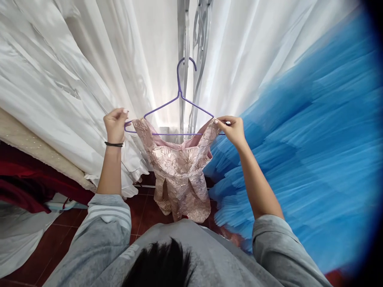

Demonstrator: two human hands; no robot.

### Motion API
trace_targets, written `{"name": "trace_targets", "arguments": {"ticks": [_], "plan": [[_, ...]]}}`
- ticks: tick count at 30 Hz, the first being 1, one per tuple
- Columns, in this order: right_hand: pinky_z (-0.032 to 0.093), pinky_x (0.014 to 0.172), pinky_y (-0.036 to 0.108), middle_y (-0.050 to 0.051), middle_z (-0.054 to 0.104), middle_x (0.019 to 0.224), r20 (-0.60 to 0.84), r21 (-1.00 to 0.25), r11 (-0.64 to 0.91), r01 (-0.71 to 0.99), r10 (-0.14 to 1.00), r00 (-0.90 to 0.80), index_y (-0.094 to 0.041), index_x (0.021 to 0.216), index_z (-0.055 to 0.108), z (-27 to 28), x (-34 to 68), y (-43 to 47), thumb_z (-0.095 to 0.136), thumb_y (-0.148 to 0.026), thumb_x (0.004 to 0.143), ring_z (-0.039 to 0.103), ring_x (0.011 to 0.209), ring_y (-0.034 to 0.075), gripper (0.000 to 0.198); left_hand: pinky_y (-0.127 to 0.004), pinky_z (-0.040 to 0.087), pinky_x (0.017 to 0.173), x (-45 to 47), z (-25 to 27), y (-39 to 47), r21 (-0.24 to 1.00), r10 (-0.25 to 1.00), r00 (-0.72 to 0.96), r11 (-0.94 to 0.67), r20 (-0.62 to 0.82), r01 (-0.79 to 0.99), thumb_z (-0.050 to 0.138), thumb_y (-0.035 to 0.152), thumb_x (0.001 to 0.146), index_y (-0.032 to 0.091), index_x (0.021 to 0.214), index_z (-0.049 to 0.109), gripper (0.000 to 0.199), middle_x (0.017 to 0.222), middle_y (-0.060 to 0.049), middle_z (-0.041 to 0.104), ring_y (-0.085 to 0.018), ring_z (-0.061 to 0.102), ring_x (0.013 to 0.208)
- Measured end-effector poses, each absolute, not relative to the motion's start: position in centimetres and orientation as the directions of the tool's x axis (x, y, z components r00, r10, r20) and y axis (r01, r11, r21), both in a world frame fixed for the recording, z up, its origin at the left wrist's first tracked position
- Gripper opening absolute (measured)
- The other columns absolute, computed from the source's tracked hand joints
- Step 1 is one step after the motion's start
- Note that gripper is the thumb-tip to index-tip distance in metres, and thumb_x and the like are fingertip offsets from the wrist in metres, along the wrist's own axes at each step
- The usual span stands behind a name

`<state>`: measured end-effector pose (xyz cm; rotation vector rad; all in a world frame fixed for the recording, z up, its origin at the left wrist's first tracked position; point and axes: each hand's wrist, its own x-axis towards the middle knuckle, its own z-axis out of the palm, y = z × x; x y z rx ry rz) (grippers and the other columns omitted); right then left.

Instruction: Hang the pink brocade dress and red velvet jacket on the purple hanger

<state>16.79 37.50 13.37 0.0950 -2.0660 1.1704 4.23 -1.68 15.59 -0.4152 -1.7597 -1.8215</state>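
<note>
A pink dress (179,163) with a shiny raised flower pattern and wide straps hangs on a thin purple hanger (163,105) in front of me. The hanger's hook goes round a grey metal upright. My right hand (231,127) pinches the dress's right strap near its top, over the hanger's shoulder. On the other side, my left hand (115,125) is closed, thumb against fingers, right beside the hanger's left end and a little apart from the left strap. Whether it grips anything there is hidden. The dress's skirt hangs down toward my body.
White gowns or drapes (68,75) line the left and back. A large blue tulle gown (305,139) fills the right side. An ornate metal frame (203,36) stands at the centre. Dark red cloth (26,183) hangs at lower left, above a red tiled floor (61,239).
</note>
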Motion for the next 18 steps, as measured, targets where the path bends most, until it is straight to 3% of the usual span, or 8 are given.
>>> {"name": "trace_targets", "arguments": {"ticks": [4, 6, 10, 12, 15, 16, 18], "plan": [[0.044, 0.062, 0.027, 0.004, 0.071, 0.071, 0.620, -0.725, 0.569, -0.387, 0.296, -0.726, -0.016, 0.077, 0.077, 13.4, 16.8, 37.5, 0.069, -0.044, 0.074, 0.058, 0.065, 0.016, 0.029, -0.023, 0.050, 0.070, 4.0, 15.5, -1.1, 0.759, 0.093, -0.784, 0.207, 0.613, 0.618, 0.079, 0.033, 0.070, 0.015, 0.078, 0.071, 0.021, 0.080, -0.003, 0.068, -0.012, 0.060, 0.071], [0.045, 0.062, 0.027, 0.004, 0.071, 0.072, 0.622, -0.719, 0.584, -0.378, 0.296, -0.725, -0.016, 0.077, 0.077, 13.5, 17.0, 37.5, 0.069, -0.045, 0.074, 0.058, 0.066, 0.016, 0.030, -0.024, 0.049, 0.069, 4.0, 15.4, -0.7, 0.764, 0.140, -0.796, 0.223, 0.589, 0.605, 0.078, 0.030, 0.072, 0.015, 0.077, 0.073, 0.017, 0.074, -0.002, 0.069, -0.013, 0.060, 0.069], [0.050, 0.072, 0.031, 0.004, 0.073, 0.078, 0.625, -0.709, 0.603, -0.366, 0.295, -0.723, -0.019, 0.084, 0.077, 13.5, 17.2, 37.1, 0.067, -0.049, 0.078, 0.061, 0.074, 0.019, 0.032, -0.024, 0.044, 0.061, 3.4, 15.3, 0.1, 0.770, -0.033, -0.783, 0.214, 0.621, 0.602, 0.078, 0.023, 0.074, 0.011, 0.068, 0.072, 0.015, 0.063, 0.000, 0.066, -0.011, 0.057, 0.061], [0.052, 0.088, 0.034, 0.006, 0.075, 0.099, 0.655, -0.702, 0.600, -0.383, 0.333, -0.679, -0.022, 0.098, 0.077, 12.0, 16.9, 37.4, 0.068, -0.050, 0.079, 0.064, 0.093, 0.022, 0.035, -0.024, 0.046, 0.065, 2.8, 14.3, 0.1, 0.736, -0.117, -0.731, 0.217, 0.672, 0.641, 0.073, 0.024, 0.079, 0.009, 0.073, 0.073, 0.016, 0.070, -0.002, 0.069, -0.012, 0.061, 0.068], [0.044, 0.108, 0.037, 0.006, 0.061, 0.138, 0.621, -0.783, 0.445, -0.434, 0.530, -0.578, -0.029, 0.128, 0.064, 6.1, 16.2, 38.5, 0.063, -0.053, 0.081, 0.053, 0.127, 0.022, 0.052, -0.027, 0.049, 0.092, 1.4, 10.0, -0.8, 0.677, -0.268, -0.625, 0.200, 0.733, 0.708, 0.058, 0.026, 0.089, 0.012, 0.101, 0.071, 0.023, 0.108, -0.009, 0.071, -0.017, 0.064, 0.105], [0.042, 0.110, 0.038, 0.006, 0.055, 0.145, 0.554, -0.830, 0.341, -0.441, 0.600, -0.577, -0.030, 0.136, 0.057, 3.1, 15.9, 38.9, 0.059, -0.052, 0.083, 0.050, 0.132, 0.021, 0.057, -0.029, 0.046, 0.102, 0.9, 7.8, -1.3, 0.706, -0.318, -0.639, 0.175, 0.700, 0.686, 0.055, 0.023, 0.089, 0.014, 0.113, 0.067, 0.029, 0.124, -0.010, 0.067, -0.018, 0.061, 0.117], [0.042, 0.111, 0.044, 0.008, 0.051, 0.148, 0.328, -0.932, 0.109, -0.345, 0.655, -0.680, -0.027, 0.142, 0.048, -3.6, 15.9, 39.3, 0.057, -0.050, 0.078, 0.047, 0.135, 0.022, 0.069, -0.034, 0.040, 0.113, 0.6, 2.1, -2.1, 0.850, -0.263, -0.808, 0.135, 0.527, 0.510, 0.059, 0.014, 0.078, 0.017, 0.128, 0.058, 0.050, 0.141, -0.013, 0.057, -0.022, 0.054, 0.130]]}}
